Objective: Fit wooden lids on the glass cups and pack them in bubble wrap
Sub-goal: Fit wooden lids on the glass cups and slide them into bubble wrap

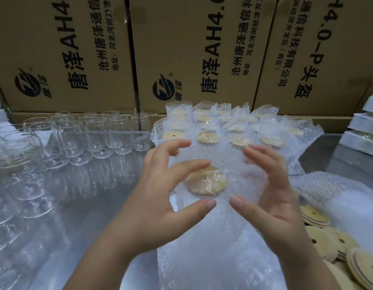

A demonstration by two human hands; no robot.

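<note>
Cup with wooden lid is inside a bubble-wrap bag, held upright over the worktop, centre of view. Left hand grip: thumb and fingers curled round the bag at lid height. Right hand grip: same, clamped on the bag's other side. Empty glass cups are grouped at left, wrapped cups just behind the hands, loose lids at lower right. Cardboard boxes stand along the back.

lid blurred under bubble wrap, glass cups cropped at edge
</note>
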